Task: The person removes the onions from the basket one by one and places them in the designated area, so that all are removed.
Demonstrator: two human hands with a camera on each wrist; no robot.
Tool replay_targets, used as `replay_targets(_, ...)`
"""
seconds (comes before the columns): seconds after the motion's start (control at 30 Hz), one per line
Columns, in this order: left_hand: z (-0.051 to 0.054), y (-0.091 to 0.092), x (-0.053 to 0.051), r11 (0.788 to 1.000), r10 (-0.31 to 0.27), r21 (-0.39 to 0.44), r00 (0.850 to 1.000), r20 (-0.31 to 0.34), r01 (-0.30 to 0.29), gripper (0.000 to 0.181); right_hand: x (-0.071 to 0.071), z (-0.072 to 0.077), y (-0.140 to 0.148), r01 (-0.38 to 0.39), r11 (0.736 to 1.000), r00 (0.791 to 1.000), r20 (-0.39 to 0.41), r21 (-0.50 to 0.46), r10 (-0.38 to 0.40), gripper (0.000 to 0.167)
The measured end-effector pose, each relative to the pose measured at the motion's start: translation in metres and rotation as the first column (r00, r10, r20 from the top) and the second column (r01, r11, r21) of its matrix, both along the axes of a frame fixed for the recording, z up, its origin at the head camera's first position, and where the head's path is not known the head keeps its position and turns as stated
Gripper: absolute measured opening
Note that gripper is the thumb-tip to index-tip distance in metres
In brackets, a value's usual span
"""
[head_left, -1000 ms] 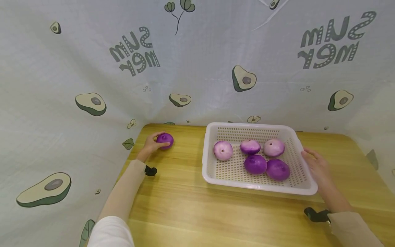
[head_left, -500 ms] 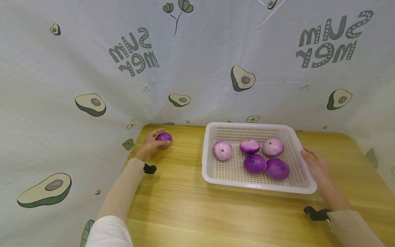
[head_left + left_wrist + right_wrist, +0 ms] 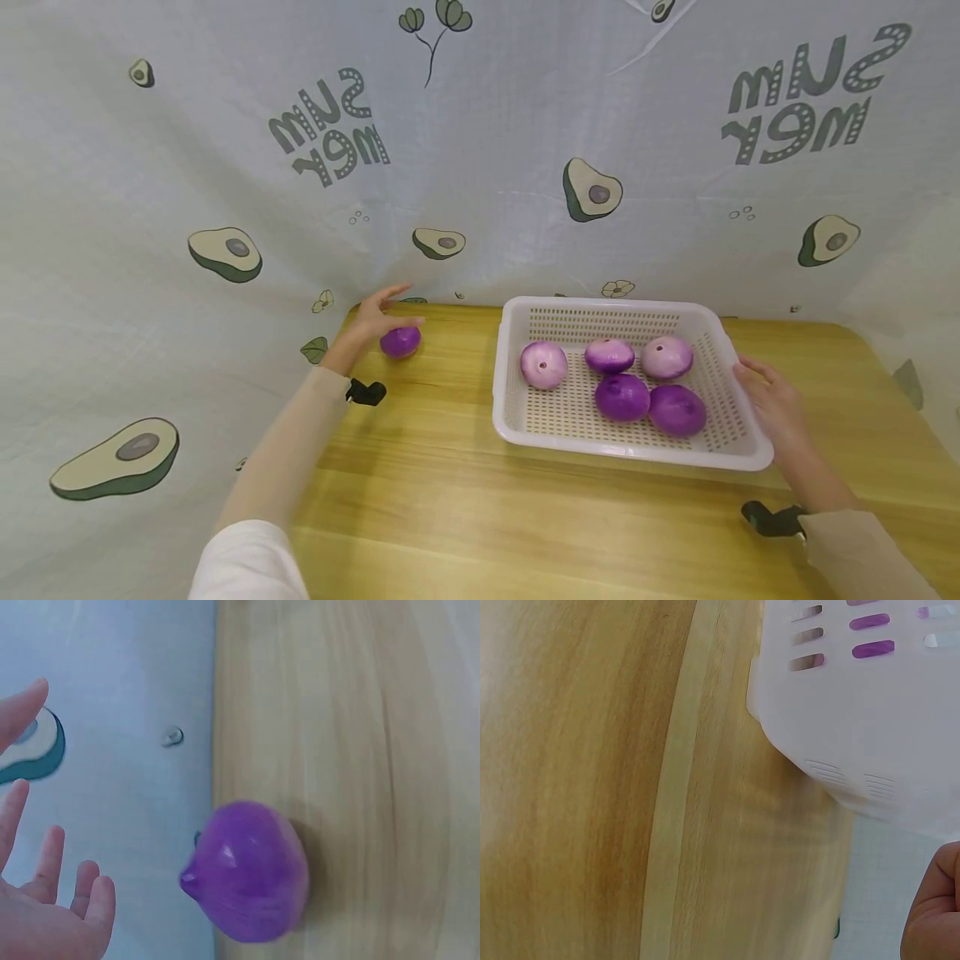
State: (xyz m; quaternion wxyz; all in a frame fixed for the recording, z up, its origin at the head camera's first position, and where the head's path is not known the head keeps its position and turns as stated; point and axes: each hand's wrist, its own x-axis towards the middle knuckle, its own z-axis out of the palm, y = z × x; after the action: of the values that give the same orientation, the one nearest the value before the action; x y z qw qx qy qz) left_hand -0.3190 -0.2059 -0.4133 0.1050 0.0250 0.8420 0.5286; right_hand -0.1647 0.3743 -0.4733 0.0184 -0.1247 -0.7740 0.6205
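Note:
A purple onion (image 3: pixel 400 343) lies on the table near its far left corner; the left wrist view shows the onion (image 3: pixel 251 874) with its pointed tip toward the cloth. My left hand (image 3: pixel 372 321) hovers just above and behind it, thumb and fingers spread, holding nothing. In the left wrist view the left hand (image 3: pixel 56 915) is apart from the onion. My right hand (image 3: pixel 772 408) grips the right rim of a white plastic basket (image 3: pixel 630 454). Inside the basket sit several onions, among them a pale one (image 3: pixel 543 365) and a deep purple one (image 3: pixel 622 398).
The wooden table (image 3: pixel 450 517) bears the basket at centre right and the lone onion at left. A pale cloth (image 3: pixel 510 217) with avocado prints hangs along the table's back and left side. A dark wrist mount (image 3: pixel 367 392) juts from the left sleeve.
My left hand has let go of the lone onion, spread its fingers and risen up and back from it. The right hand and the basket have stayed in place.

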Motion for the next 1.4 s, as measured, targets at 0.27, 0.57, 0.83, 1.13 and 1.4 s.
replay_targets(0.27, 0.023, 0.029, 0.006, 0.991, -0.105, 0.074, 0.994, -0.038, 0.108, 0.078, 0.001, 0.001, -0.001, 0.002, 1.000, 1.000, 0.001, -0.014, -0.002, 0.039)
replay_targets(0.57, 0.044, 0.075, 0.013, 0.972, -0.199, 0.114, 0.977, -0.081, 0.207, 0.076, 0.004, 0.005, -0.004, 0.002, 0.998, 1.000, 0.003, -0.062, -0.002, 0.042)
replay_targets(0.83, 0.053, 0.112, 0.017, 0.950, -0.249, 0.162, 0.962, -0.112, 0.265, 0.074, 0.005, 0.004, -0.004, 0.009, 1.000, 1.000, 0.007, 0.000, -0.009, 0.052)
replay_targets(1.13, 0.054, 0.153, 0.021, 0.918, -0.314, 0.226, 0.945, -0.092, 0.327, 0.070, 0.005, 0.003, -0.003, 0.006, 0.999, 1.000, -0.030, -0.047, -0.007, 0.039)
replay_targets(1.4, 0.050, 0.191, 0.025, 0.895, -0.368, 0.252, 0.929, -0.046, 0.367, 0.070, 0.006, 0.002, -0.002, 0.004, 0.999, 0.999, -0.041, -0.053, -0.006, 0.026)
